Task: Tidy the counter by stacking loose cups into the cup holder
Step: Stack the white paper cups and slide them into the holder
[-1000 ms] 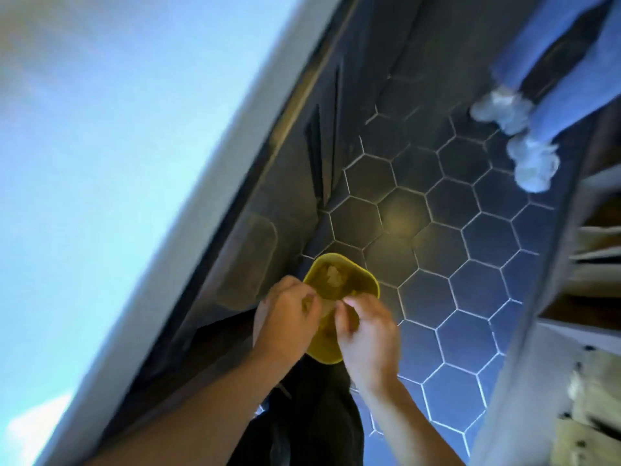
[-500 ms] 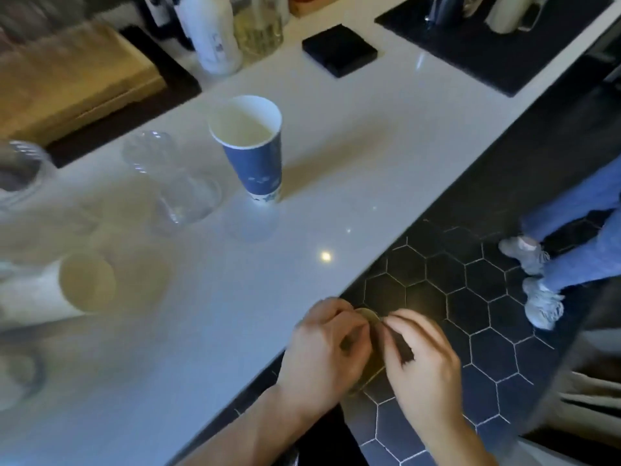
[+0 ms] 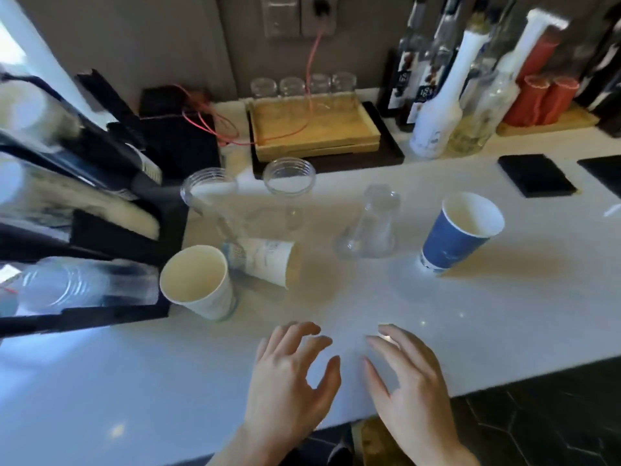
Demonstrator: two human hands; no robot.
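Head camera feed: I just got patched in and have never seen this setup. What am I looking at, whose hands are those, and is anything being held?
There is no machine here. The one picture comes from a camera worn on a person's head, looking forward and down. The left hand and the right hand are that person's own, both open over the white counter and holding nothing.

Loose on the counter: an upright blue paper cup, an upright white paper cup, a white paper cup on its side, an upside-down clear cup and two upright clear cups. The black cup holder at the left already has cups stacked inside.
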